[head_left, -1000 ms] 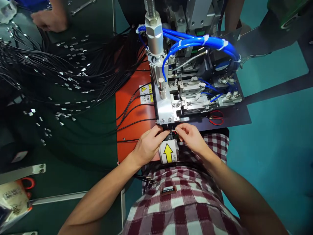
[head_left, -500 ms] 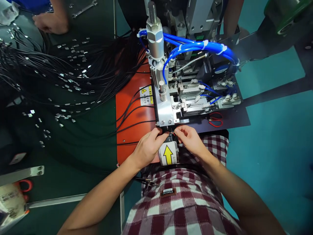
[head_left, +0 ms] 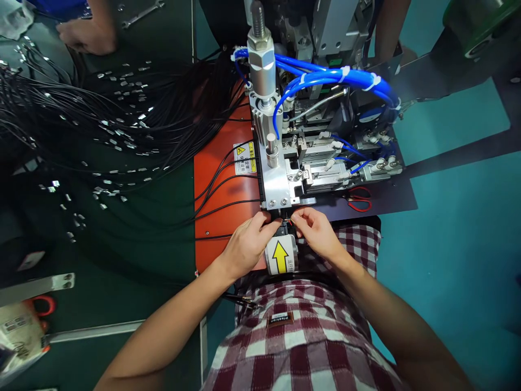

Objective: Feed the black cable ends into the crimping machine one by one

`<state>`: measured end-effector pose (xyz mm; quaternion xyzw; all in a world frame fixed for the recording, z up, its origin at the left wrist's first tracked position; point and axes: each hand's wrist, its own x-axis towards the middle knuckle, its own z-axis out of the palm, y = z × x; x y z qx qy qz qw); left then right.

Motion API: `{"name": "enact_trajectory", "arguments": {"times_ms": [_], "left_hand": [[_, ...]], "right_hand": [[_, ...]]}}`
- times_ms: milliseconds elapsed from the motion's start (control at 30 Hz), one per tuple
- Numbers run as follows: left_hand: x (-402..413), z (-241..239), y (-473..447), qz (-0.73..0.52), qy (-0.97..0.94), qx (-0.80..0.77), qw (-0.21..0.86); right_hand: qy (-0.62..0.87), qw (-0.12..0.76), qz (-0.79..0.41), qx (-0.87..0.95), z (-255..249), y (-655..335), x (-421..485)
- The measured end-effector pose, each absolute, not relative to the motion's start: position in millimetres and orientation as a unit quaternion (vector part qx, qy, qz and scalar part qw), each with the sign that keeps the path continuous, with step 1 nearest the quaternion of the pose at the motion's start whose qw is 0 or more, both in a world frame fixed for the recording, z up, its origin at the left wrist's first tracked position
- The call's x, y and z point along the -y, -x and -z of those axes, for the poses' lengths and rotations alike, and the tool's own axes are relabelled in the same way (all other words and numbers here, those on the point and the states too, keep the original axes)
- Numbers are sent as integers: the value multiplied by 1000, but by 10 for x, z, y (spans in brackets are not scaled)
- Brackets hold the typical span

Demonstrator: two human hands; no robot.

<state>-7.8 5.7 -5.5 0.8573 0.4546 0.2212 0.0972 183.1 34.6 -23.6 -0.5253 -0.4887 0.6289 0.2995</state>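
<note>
At the near end of a metal machine [head_left: 279, 184] my left hand [head_left: 246, 244] is closed, thumb and forefinger pressed down at the machine's black slot. A black cable [head_left: 214, 238] runs across the orange plate [head_left: 228, 217] and passes under that hand. My right hand [head_left: 316, 231] pinches the tips of thin coloured wires [head_left: 288, 220], one of them red, just right of the left fingertips. Below the hands is a round end with a yellow arrow label [head_left: 280, 258]. Several more black cables lie over the plate and enter the machine's left side.
A large bundle of black cables with shiny metal ends [head_left: 122, 125] covers the table at left. Blue air hoses [head_left: 345, 76] arch over the machine. Red-handled scissors [head_left: 360, 199] lie at its right. Another person's hand [head_left: 87, 35] and a wrench [head_left: 143, 13] are at upper left.
The view has shifted very slightly. Both hands keep their grip at the same spot, with hardly any movement of the fingers.
</note>
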Motion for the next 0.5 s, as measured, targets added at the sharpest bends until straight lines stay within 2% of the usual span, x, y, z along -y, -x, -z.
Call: {"name": "enact_trajectory", "arguments": {"times_ms": [500], "left_hand": [[-63,41,77,-217,-861,-452,85]], "right_hand": [[527,340,-582,518,307,-1809,-275]]}}
